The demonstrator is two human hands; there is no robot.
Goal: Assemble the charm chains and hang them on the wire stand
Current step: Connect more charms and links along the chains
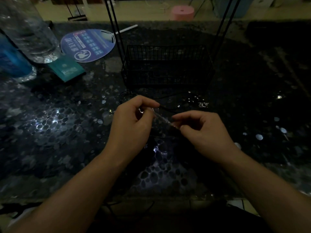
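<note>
Both hands hover over the dark pebble-patterned table [67, 128] in dim light. My left hand [133, 118] pinches one end of a thin clear charm piece [162, 117] together with a black cord [168, 109] and a small metal ring. My right hand [203, 130] pinches the other end of the clear piece. Behind my hands stands the black wire stand [165, 64], a basket with two tall uprights. Small shiny charm parts [202, 104] lie scattered on the table to the right of the hands.
A clear water bottle [28, 31] and a blue bottle [11, 59] stand at the far left, beside a teal box [67, 69] and a round printed hand fan [87, 45]. A pink stool [182, 12] sits on the floor beyond the table.
</note>
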